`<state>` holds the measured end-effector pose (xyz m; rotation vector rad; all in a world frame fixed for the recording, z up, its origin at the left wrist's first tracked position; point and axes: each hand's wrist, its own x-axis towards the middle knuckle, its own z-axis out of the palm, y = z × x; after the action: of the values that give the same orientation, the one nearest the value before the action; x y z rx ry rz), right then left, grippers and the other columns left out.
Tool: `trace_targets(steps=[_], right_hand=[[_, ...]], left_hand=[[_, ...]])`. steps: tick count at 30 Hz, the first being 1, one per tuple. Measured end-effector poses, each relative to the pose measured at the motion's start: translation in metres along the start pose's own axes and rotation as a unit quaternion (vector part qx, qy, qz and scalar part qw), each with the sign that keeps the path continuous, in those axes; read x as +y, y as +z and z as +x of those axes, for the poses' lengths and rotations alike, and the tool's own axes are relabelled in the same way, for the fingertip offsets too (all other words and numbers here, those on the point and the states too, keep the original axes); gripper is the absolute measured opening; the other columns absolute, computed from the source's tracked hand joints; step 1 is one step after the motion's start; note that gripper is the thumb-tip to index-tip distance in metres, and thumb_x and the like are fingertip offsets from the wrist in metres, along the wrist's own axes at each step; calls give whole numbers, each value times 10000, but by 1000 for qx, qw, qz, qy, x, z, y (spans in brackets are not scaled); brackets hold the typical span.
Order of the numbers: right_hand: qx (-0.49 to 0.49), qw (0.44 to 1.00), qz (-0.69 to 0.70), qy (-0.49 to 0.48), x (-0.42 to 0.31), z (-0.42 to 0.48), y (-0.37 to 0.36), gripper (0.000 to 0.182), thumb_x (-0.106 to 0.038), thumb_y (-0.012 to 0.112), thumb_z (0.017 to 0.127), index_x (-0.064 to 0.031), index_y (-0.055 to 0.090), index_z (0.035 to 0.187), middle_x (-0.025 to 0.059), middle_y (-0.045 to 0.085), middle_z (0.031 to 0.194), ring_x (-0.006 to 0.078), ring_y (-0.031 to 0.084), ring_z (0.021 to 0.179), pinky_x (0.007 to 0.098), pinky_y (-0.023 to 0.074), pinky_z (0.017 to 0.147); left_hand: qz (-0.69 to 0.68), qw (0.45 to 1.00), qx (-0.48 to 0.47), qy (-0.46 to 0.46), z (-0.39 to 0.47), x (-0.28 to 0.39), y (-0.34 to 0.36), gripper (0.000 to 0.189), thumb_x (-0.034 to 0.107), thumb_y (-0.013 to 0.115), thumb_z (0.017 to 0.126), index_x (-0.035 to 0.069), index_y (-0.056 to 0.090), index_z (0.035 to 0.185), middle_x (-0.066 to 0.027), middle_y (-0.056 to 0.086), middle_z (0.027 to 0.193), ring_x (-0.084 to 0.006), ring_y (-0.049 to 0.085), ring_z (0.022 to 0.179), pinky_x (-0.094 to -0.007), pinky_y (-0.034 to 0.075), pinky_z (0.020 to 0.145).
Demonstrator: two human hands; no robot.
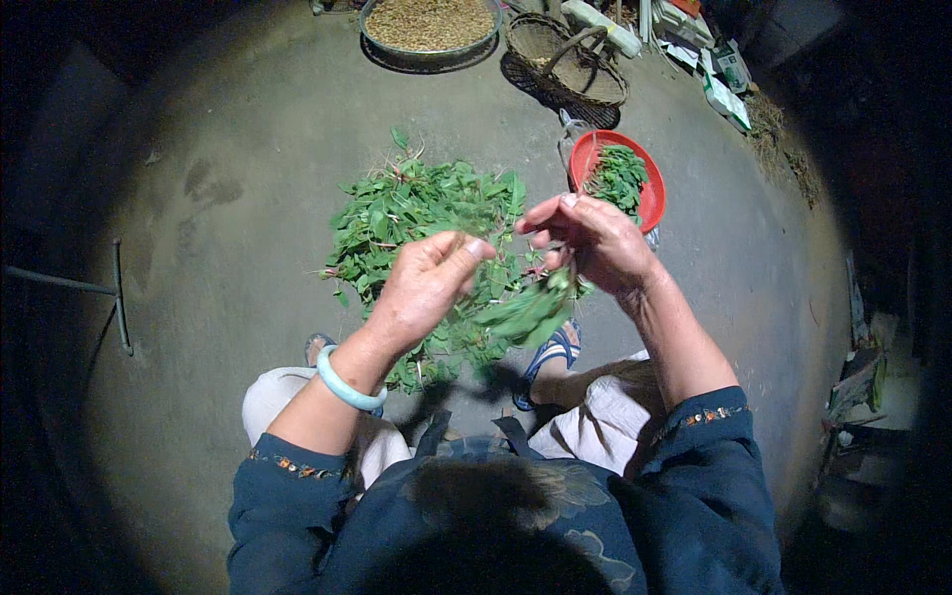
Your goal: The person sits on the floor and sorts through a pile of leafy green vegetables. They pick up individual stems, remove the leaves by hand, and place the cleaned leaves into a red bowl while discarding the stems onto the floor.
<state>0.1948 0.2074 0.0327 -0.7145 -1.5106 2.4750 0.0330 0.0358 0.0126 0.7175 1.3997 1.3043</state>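
Observation:
My right hand (pixel 599 242) grips the stems of a small bunch of leafy greens (pixel 532 309), whose leaves hang down to the left, blurred. To its left is my left hand (pixel 435 286), thumb and forefinger drawn together; whether anything thin is between them cannot be told. Under and beyond both hands a loose pile of leafy greens (pixel 416 201) with pinkish stems lies on the floor. Just beyond my right hand a red plastic basin (pixel 654 193) holds more greens (pixel 619 178) laid together.
A round metal tray (pixel 431 52) of pale, nut-like pieces stands at the far side. Right of it are a handled wicker basket (pixel 532 37), papers and cartons (pixel 725 100). A metal bar (pixel 117 297) is at the left. My sandalled feet flank the pile's near end.

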Motion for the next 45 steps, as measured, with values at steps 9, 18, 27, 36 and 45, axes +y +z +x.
trace_targets(steps=[9, 18, 27, 36, 45], right_hand=[[-86, 970, 225, -37, 11, 16, 36, 437, -273, 324, 1009, 95, 485, 1181, 263, 524, 1206, 329, 573, 1092, 468, 447, 980], [-50, 973, 221, -39, 10, 19, 49, 391, -239, 354, 1004, 79, 483, 1191, 230, 545, 1169, 299, 570, 1090, 410, 470, 960], [-66, 996, 40, -55, 9, 14, 50, 530, -368, 383, 984, 69, 436, 1279, 218, 515, 1255, 289, 534, 1153, 399, 419, 1001], [73, 905, -381, -174, 0, -9, 34, 203, -126, 637, 870, 18, 604, 1011, 33, 613, 901, 87, 578, 837, 241, 478, 750], [95, 922, -342, -155, 9, 1, 41, 154, -144, 674, 830, -8, 630, 886, 10, 605, 731, 55, 533, 652, 241, 455, 580]], left_hand=[[-42, 999, -26, -11, -1, 3, 4, 320, 319, 435, 983, 38, 570, 1054, -10, 613, 850, -47, 495, 643, -185, 378, 539], [-150, 975, -140, -81, 0, -8, -3, 258, 294, 499, 960, 61, 570, 1043, 13, 595, 827, -39, 485, 626, -171, 350, 511], [-83, 986, -123, -74, -6, 1, 4, 164, 237, 589, 899, 76, 619, 907, 85, 489, 707, -31, 418, 620, -180, 330, 537], [-181, 981, -21, -60, -1, 2, -7, 108, 186, 612, 881, 81, 588, 868, 65, 507, 692, -27, 410, 543, -175, 317, 481], [3, 998, -17, 55, -2, -1, 4, 140, 172, 617, 885, 33, 610, 897, 78, 510, 726, -15, 413, 627, -191, 336, 546]])
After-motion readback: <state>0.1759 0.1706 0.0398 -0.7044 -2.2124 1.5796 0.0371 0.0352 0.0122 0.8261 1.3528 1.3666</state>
